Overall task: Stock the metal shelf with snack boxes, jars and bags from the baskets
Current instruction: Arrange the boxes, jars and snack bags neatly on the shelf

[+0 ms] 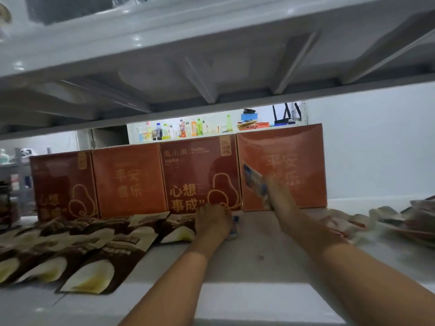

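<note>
The left hand (pixel 213 222) is reached forward on a straight forearm and laid knuckles-up on the shelf board (pixel 259 245). Its fingers are bent down over a small blue item (pixel 235 225), of which only an edge is seen at 3 o'clock of the hand. Whether the item is gripped cannot be told. The right hand (pixel 280 196) is stretched further in and raised off the board. A blue-and-white packet (pixel 254 181) is grasped in it, tilted and blurred.

Four orange-red snack boxes (pixel 200 175) are stood upright, side by side, along the back of the shelf at 12 o'clock of the hands. The left hand is set at the foot of the third from the left, and the packet is held in front of the fourth. Brown snack bags (pixel 94 262) are laid flat in overlapping rows at 9 o'clock of the left hand, the nearest just beside it. Red-and-white packets (pixel 348 222) are spread at 3 o'clock of the right forearm. The underside of the upper shelf (pixel 211 55) is seen overhead, and drink bottles (pixel 183 130) are seen far behind the boxes.
</note>
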